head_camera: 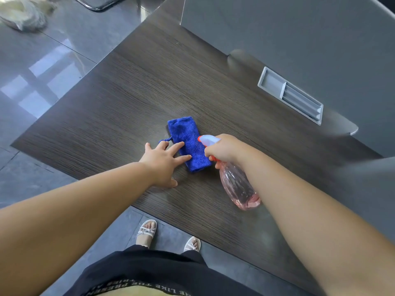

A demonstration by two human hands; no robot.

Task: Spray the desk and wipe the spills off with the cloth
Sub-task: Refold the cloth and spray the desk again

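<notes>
A folded blue cloth (188,142) lies flat on the dark wood-grain desk (128,99) near its middle. My left hand (163,161) has its fingers spread and straight, the fingertips resting on the cloth's left edge. My right hand (222,149) grips the neck and trigger of a clear pink spray bottle (237,184). The bottle's white nozzle with an orange tip hangs over the cloth's right side, and its body tilts back toward me. No spill is plainly visible on the desk.
A grey partition (299,28) rises along the desk's far right side, with a grey cable-slot tray (292,96) set at its foot. The grey tiled floor (42,60) surrounds the desk on the left. My sandalled feet (147,231) stand at the desk's near edge.
</notes>
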